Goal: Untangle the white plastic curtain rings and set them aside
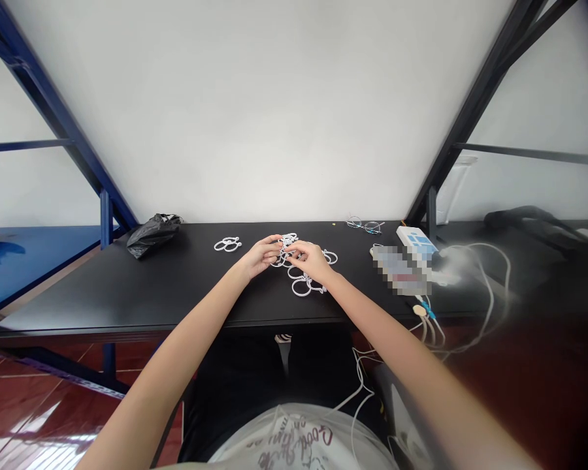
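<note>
My left hand (261, 257) and my right hand (310, 260) meet over the middle of the black tabletop, fingers bent inward. Between their fingertips is a cluster of thin white rings (289, 239), linked or bunched together; how they join is too small to tell. Fingers of my left hand close on its left side, and my right hand pinches it from the right. More white rings (302, 287) lie below and beside my right hand, partly hidden by it. Apart on the left, a small group of white rings (227, 244) rests on the table.
A crumpled black plastic bag (154, 235) lies at the left of the black table (186, 287). Eyeglasses (365, 225) sit near the wall. To the right are a blurred-out phone-like object (402, 271), a white and blue box (417, 244) and white cables (490, 294).
</note>
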The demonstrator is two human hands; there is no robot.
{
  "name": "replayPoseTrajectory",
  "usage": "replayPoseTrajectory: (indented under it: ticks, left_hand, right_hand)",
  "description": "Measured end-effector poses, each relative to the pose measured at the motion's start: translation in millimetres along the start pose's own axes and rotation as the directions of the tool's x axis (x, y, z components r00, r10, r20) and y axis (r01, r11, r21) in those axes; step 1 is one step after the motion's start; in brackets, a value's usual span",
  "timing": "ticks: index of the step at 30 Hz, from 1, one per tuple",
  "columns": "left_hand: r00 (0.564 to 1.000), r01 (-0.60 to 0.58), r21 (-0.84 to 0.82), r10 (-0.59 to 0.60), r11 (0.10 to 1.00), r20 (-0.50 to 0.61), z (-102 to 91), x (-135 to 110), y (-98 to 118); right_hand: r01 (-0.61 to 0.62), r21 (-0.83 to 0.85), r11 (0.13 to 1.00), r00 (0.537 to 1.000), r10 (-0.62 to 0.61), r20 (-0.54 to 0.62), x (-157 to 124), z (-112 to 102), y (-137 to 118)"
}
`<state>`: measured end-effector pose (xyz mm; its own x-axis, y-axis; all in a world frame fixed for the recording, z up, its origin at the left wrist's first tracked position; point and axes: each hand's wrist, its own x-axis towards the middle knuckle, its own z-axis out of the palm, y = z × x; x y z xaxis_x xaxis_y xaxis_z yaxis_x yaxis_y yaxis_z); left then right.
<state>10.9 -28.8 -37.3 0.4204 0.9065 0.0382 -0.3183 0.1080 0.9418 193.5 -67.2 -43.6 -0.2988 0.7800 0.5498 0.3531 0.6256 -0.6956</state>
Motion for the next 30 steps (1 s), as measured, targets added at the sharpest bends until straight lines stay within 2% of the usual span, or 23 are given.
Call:
replayPoseTrajectory:
  ticks: [3,8,10,13,14,25,30]
  left_hand:
    - [0.998,-0.057,0.093,0.06,0.994,-0.029,3.2,-1,-1]
    - [0.963,-0.239,0.289,0.265,0.927,-0.056,18.6,-14,-4]
    - [0.929,-0.327,0.448,0.369,0.832,-0.008,23.9,-20,-4]
    - [0.867,-0.416,0.674,0.489,0.61,0.093,26.9,-23,-3]
    - [0.858,-0.422,0.706,0.503,0.569,0.108,26.7,-23,-3]
    - [0.844,-0.404,0.774,0.525,0.487,0.11,22.1,-16,-9]
    - [0.845,-0.303,0.872,0.532,0.385,0.059,16.6,-15,-4]
  right_hand:
    - [-0.001,0.014,1.0,1.0,0.001,-0.017,0,1,1]
    - [-0.028,0.065,0.997,0.996,0.034,-0.087,1,1,-1]
    - [-0.048,0.094,0.994,0.992,0.058,-0.113,1,1,-3]
    - [-0.073,0.13,0.989,0.989,0.089,-0.118,1,1,-3]
    - [-0.079,0.139,0.987,0.989,0.096,-0.114,1,2,-2]
    - [-0.153,0.213,0.965,0.986,0.162,-0.029,0,3,-2]
    - [-0.214,0.237,0.948,0.973,0.229,-0.038,1,1,-7]
